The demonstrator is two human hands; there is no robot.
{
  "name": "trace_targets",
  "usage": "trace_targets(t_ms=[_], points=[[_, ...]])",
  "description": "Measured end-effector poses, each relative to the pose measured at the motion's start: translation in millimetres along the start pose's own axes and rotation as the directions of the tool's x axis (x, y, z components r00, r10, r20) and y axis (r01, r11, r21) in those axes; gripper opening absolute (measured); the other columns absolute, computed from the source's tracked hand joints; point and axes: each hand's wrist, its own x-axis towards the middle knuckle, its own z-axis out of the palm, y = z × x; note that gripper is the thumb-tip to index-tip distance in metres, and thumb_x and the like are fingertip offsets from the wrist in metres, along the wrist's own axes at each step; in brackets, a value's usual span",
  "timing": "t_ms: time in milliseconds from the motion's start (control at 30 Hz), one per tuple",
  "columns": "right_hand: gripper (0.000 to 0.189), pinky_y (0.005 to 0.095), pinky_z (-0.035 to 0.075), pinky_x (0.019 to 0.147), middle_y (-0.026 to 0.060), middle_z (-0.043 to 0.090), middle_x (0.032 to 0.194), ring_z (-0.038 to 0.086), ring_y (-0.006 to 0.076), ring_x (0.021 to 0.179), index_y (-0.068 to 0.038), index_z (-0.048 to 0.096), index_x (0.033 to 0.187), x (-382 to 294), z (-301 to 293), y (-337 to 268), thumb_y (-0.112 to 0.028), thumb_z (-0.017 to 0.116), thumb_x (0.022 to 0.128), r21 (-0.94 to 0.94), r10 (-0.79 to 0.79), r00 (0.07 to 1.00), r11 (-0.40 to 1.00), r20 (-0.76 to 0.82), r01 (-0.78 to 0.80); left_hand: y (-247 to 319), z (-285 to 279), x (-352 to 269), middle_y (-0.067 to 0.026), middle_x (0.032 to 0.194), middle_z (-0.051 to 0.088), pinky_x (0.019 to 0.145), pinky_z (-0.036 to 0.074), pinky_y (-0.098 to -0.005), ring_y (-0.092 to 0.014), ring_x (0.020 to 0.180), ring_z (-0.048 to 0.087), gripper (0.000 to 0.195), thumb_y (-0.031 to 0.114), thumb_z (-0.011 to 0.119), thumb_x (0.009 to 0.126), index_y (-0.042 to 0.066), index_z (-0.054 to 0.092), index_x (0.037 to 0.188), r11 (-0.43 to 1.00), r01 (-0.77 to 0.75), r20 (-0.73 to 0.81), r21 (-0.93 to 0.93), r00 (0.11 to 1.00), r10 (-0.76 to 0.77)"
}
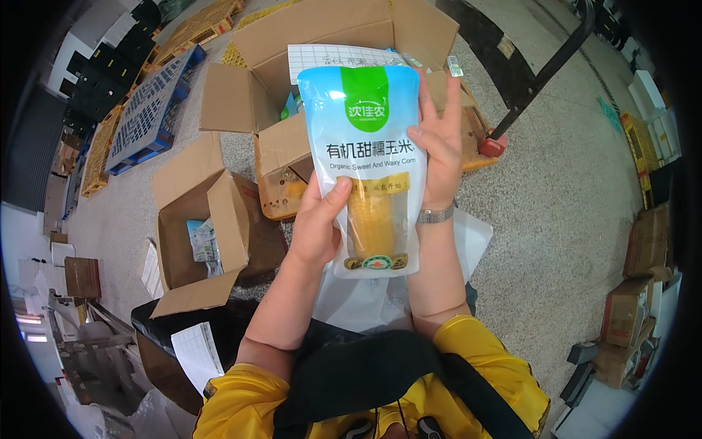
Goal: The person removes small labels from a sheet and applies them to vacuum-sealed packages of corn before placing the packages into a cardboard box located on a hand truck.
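Both my hands hold up a blue and white plastic pouch of sweet and waxy corn, its printed front towards me. My left hand grips the lower left side, thumb on the front. At the right edge, my right hand has its thumb on the pouch's front and two fingers pointing up. A small printed sticker clings to one raised fingertip, and another is near the other. Through the pouch's window a yellow corn cob shows. Behind the pouch stands an open cardboard box with a handwritten gridded sheet at it.
A smaller open cardboard box with pouches inside stands at left. The large box rests on an orange platform beside a black metal handle. A blue plastic pallet lies upper left; cardboard boxes line the right.
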Motion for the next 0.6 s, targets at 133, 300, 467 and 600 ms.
trace_targets(t_ms=[133, 300, 467, 600], points=[[0.087, 0.0367, 0.034, 0.103, 0.0223, 0.023, 0.143, 0.031, 0.0283, 0.13, -0.008, -0.001, 0.145, -1.6, 1.0, -1.8, 0.012, 0.044, 0.074, -0.028, -0.01, 1.0, 1.0, -0.026, 0.009, -2.0, 3.4, 7.5, -0.0074, 0.113, 0.058, 0.086, 0.045, -0.0289, -0.014, 0.101, 0.056, 0.035, 0.021, 0.053, 0.093, -0.001, 0.049, 0.119, 0.999, -0.03, -0.001, -0.046, 1.0, 0.03], [0.087, 0.0375, 0.031, 0.104, 0.0241, 0.019, 0.145, 0.027, 0.0291, 0.132, -0.008, 0.0, 0.146, -0.4, -5.5, -2.0, 0.011, 0.047, 0.074, -0.1, -0.042, 0.998, 0.994, -0.038, 0.038, -4.7, 14.2, 8.8, -0.0064, 0.105, 0.062, 0.081, 0.047, -0.0264, -0.012, 0.093, 0.058, 0.028, 0.02, 0.051, 0.094, -0.001, 0.055, 0.113, 0.996, -0.087, -0.07, -0.001, 0.994, 0.087], [0.088, 0.0395, 0.029, 0.105, 0.0257, 0.016, 0.145, 0.024, 0.0319, 0.134, -0.008, 0.001, 0.146, 1.2, -8.9, -2.4, 0.012, 0.047, 0.074, -0.133, -0.075, 0.996, 0.989, -0.038, 0.07, -7.1, 17.3, 9.0, -0.0062, 0.106, 0.062, 0.083, 0.045, -0.026, -0.011, 0.094, 0.056, 0.028, 0.02, 0.05, 0.095, -0.002, 0.056, 0.112, 0.99, -0.125, -0.098, 0.068, 0.986, 0.132], [0.089, 0.0401, 0.029, 0.105, 0.0259, 0.016, 0.145, 0.023, 0.033, 0.134, -0.01, 0.002, 0.146, 1.3, -5.7, -5.7, 0.013, 0.046, 0.073, -0.123, -0.095, 0.995, 0.988, -0.037, 0.09, -6.4, 18.1, 7.3, -0.0062, 0.106, 0.061, 0.084, 0.044, -0.0261, -0.011, 0.096, 0.055, 0.029, 0.02, 0.049, 0.095, -0.002, 0.056, 0.112, 0.986, -0.144, -0.078, 0.078, 0.986, 0.15]])
